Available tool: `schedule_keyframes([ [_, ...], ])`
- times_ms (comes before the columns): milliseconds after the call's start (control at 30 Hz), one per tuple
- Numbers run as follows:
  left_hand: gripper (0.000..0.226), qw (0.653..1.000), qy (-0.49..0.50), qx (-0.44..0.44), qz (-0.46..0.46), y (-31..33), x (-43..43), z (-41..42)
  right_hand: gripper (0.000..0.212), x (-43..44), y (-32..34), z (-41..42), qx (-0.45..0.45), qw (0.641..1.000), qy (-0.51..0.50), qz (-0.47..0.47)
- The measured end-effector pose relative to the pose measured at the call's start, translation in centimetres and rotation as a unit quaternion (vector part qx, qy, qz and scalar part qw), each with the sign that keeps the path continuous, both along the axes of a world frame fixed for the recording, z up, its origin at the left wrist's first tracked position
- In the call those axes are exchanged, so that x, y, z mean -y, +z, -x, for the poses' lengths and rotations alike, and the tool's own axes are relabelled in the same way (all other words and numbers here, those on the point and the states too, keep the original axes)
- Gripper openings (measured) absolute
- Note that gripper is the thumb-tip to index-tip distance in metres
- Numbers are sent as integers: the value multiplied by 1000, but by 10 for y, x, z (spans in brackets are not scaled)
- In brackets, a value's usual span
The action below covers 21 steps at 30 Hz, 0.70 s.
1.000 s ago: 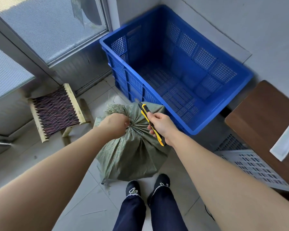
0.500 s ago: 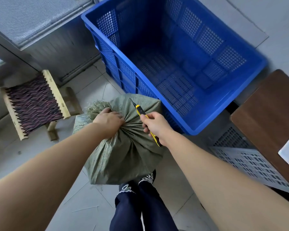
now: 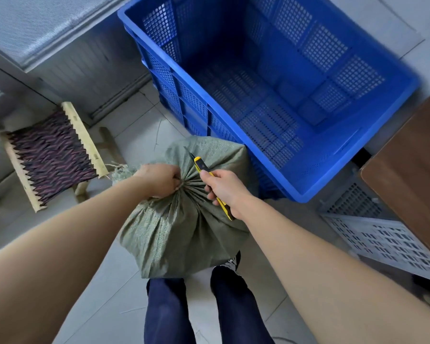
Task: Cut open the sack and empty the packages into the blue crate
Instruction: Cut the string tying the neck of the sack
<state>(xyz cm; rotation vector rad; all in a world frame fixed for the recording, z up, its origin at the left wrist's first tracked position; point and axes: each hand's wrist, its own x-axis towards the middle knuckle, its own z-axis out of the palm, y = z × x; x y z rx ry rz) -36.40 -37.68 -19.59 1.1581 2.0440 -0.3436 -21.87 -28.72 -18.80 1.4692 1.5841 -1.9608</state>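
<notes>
One woven stool [image 3: 50, 155] stands at the left. The left hand [image 3: 159, 180] has its grip curled tight round the bunched neck of the one sack [image 3: 184, 227], which is green, woven, pleated and bulging. The sack sits on the floor just near of the one blue crate [image 3: 320, 43], and the right hand [image 3: 222, 189] has its grip wrapped round one yellow knife [image 3: 201, 166], blade out over the sack.

No legible text or labels anywhere.

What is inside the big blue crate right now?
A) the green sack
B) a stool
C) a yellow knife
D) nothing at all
D: the blue crate shows only its bare mesh bottom. The sack stands outside it, the left hand gripping its bunched neck and the right hand holding the knife.
</notes>
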Motion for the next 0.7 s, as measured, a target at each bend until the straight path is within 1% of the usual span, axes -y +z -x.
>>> schedule_keyframes([
  [67,20,994,88,55,-41,1,5,2,23,8,1,5,4,1000,-16,5],
  [167,12,963,202,149,-102,-1,19,6,21,23,-1,11,10,999,-33,17],
  [267,10,924,279,221,-141,-4,33,11,32,40,-5,19,14,998,-53,31],
  [300,10,916,294,232,-147,-6,37,13,31,45,-6,22,16,997,-63,34],
  [367,10,907,309,236,-161,-8,43,16,24,55,-11,28,20,995,-94,30],
  [433,10,904,314,234,-174,-10,47,19,24,63,-17,35,24,992,-126,8],
  [533,10,900,306,259,-171,-12,51,24,20,68,-23,45,36,988,-149,-27],
  [633,23,895,307,280,-162,-13,55,28,11,69,-25,52,41,985,-162,-44],
  [700,31,900,297,275,-164,-13,57,30,11,71,-27,56,44,984,-166,-46],
])
